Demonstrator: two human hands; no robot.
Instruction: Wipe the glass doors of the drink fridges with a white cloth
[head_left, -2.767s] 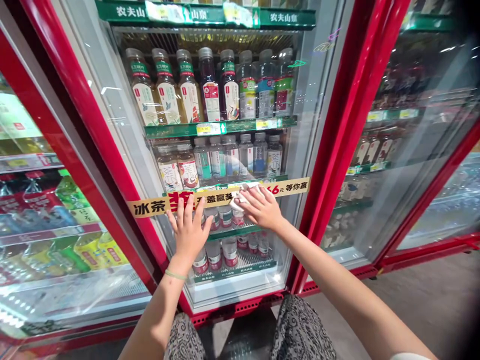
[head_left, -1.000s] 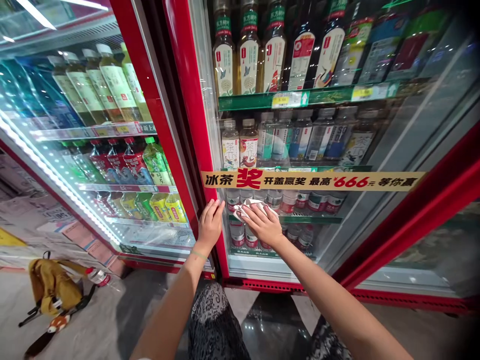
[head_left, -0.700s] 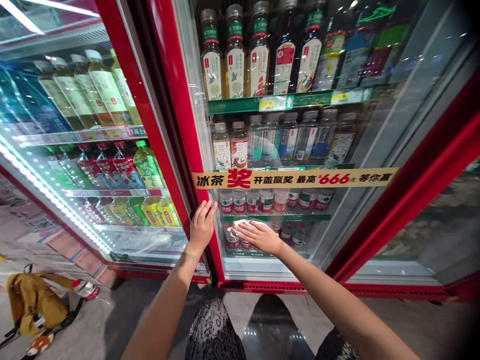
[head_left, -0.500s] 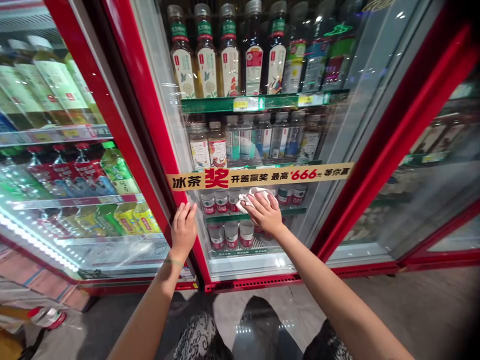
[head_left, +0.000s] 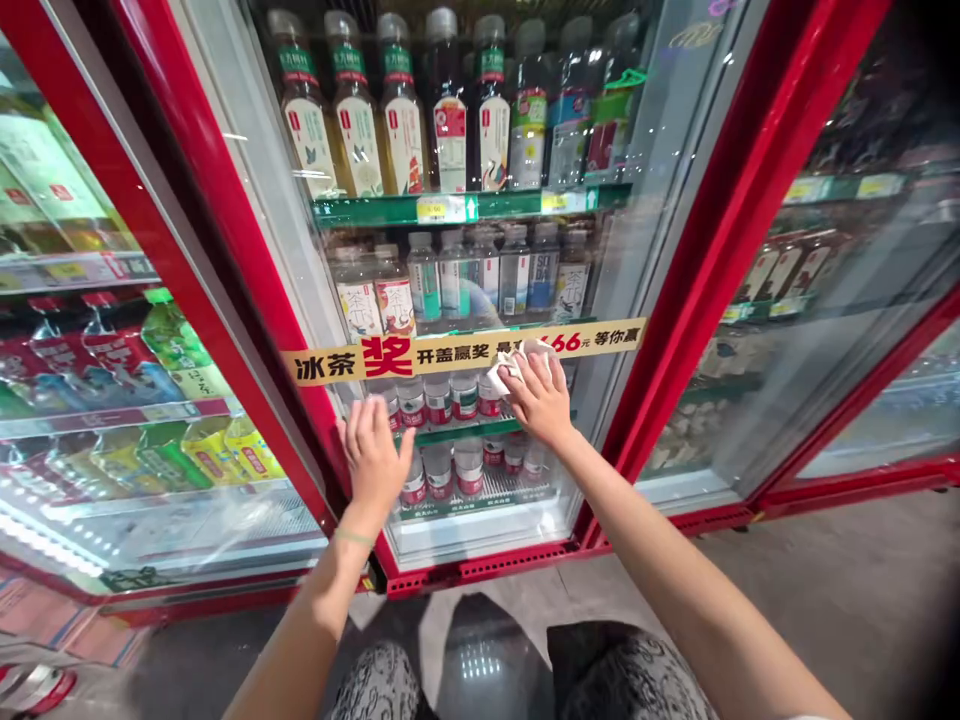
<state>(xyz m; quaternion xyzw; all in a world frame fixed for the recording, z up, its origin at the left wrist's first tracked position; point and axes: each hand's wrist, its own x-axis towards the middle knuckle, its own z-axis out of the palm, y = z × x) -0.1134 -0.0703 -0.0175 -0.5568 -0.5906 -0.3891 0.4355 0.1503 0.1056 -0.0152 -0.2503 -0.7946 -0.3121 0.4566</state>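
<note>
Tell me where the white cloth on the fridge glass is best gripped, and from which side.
The white cloth lies bunched against the glass door under the right hand. Only its crumpled upper-left edge shows past the fingers, so pinching that edge, coming from the left along the glass, looks best.

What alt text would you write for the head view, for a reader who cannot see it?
The right hand presses a white cloth against the glass door of a red-framed drinks fridge, over a yellow banner; the left hand lies flat on the door lower down. Bottles fill its shelves.
</note>
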